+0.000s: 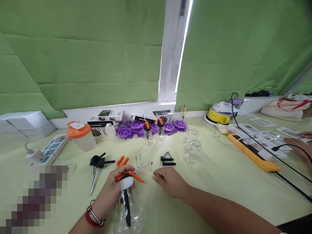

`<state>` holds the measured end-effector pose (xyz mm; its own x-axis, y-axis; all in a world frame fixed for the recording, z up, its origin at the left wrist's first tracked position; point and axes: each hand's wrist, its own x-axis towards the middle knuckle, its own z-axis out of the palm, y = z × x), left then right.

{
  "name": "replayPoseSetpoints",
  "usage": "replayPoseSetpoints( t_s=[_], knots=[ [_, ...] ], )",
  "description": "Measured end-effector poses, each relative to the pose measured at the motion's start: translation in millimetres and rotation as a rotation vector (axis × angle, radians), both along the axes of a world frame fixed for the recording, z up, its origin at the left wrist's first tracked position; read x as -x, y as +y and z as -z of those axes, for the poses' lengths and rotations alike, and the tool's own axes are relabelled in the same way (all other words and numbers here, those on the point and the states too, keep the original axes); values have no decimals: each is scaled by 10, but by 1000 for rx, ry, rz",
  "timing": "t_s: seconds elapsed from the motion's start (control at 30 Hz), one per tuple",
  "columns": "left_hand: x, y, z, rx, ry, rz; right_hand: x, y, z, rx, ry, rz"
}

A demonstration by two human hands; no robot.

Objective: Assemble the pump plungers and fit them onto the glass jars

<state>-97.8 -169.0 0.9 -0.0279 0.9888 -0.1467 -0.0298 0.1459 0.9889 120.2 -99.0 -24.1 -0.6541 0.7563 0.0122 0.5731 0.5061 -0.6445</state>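
Note:
My left hand (118, 183) is wrapped around the top of a clear glass oil bottle (130, 211). Its pourer head has an orange trigger (136, 177), a white part below it and a metal spout (141, 167); a black tube hangs inside the glass. To the right, my right hand (170, 182) is in a pinch just above the table; whatever lies between the fingertips is too small to see. Tiny parts (151, 165) lie just beyond those fingertips. Further out are two metal tubes (138, 160), loose orange triggers (122, 161) and black pieces with springs (168, 159).
Two assembled bottles (160, 131) stand before purple reels (125, 132) and boxes (104, 129). Glass bottles (191, 157) are at right centre. Black pourer heads (97, 161), an orange-lidded shaker (84, 139) and power strips (55, 148) are left. Another person's hand (298, 144) works far right.

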Motion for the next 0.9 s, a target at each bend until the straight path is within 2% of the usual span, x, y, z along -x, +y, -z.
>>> replayPoseSetpoints(
  t_s=[0.1, 0.23, 0.37, 0.5, 0.77, 0.9],
  knots=[
    [96, 64, 47, 47, -75, -104, -21, 126, 162, -270, -230, -1],
    [105, 90, 59, 57, -121, -124, 68, 159, 271, -397, -446, -111],
    [82, 80, 41, 65, -150, -118, 250, 199, 261, -397, -568, -129],
    [93, 75, 54, 71, -169, -118, 383, 236, 240, -386, -577, -106],
    [95, 95, 60, 95, -189, -140, 300, 199, 209, -350, -624, -105],
    [88, 99, 69, 101, -211, -121, 274, 256, 227, -347, -565, -45]
  ],
)
